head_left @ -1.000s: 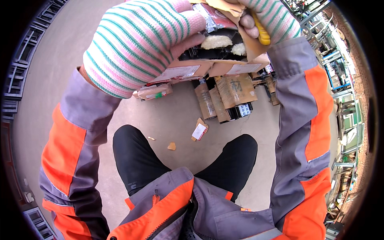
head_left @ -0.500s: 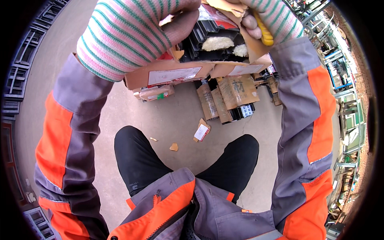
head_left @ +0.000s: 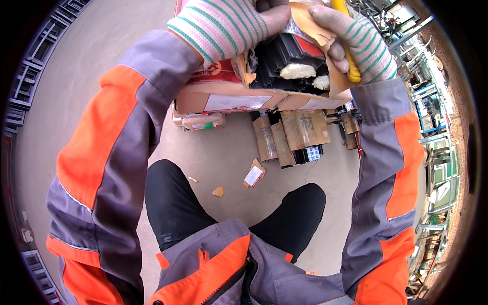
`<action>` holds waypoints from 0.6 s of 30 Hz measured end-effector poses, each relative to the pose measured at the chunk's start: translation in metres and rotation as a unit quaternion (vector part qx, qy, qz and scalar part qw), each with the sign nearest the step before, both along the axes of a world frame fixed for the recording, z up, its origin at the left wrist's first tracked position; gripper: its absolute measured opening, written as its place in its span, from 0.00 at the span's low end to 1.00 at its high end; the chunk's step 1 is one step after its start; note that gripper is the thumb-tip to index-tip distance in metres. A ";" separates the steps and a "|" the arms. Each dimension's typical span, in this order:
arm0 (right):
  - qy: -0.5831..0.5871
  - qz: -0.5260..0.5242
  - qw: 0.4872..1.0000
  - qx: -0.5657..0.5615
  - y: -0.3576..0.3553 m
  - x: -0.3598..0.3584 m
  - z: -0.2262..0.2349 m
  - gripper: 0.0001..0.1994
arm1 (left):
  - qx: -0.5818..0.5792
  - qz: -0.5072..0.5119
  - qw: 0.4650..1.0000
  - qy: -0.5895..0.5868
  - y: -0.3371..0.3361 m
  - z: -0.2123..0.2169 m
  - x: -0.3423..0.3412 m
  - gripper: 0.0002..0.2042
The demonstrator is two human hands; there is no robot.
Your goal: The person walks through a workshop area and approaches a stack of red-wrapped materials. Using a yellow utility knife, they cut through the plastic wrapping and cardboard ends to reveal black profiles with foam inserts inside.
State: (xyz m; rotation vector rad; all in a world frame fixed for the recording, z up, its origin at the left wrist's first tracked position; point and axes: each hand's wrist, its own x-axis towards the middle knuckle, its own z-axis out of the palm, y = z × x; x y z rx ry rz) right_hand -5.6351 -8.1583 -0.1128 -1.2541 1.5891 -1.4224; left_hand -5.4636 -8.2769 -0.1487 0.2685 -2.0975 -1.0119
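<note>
My left hand (head_left: 231,25), in a white, pink and green striped glove, is closed in a pinch at the torn wrapping of an opened cardboard box (head_left: 193,99). My right hand (head_left: 353,43), gloved alike, grips a torn cardboard flap (head_left: 317,30) between thumb and fingers. It also holds a yellow-handled tool (head_left: 352,68) against the palm; the tool's working end is out of sight. Through the torn end of the box show black ribbed profiles (head_left: 277,53), a red piece and pale foam lumps (head_left: 298,71).
Below the box, cardboard-wrapped bundles (head_left: 305,129) stand on the grey floor. Cardboard scraps (head_left: 254,174) lie nearer my knees. Metal frames (head_left: 28,76) line the left side; racks and cluttered material (head_left: 437,132) run along the right by a brick wall.
My left hand has shifted right along the box end, close to my right hand. Both hands and the box sit slightly further right in view; the right hand keeps the flap and tool.
</note>
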 end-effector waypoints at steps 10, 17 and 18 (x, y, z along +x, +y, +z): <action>0.298 -0.036 0.952 0.058 0.012 -0.019 0.002 0.27 | 0.081 -0.001 0.995 0.055 -0.001 -0.013 -0.032 0.06; 0.276 -0.041 0.958 0.065 -0.008 -0.001 -0.007 0.21 | 0.124 0.026 0.992 0.010 -0.029 -0.016 -0.008 0.07; 0.277 -0.046 0.957 0.072 -0.006 -0.002 -0.001 0.20 | 0.123 0.017 0.992 0.014 -0.028 -0.014 -0.010 0.07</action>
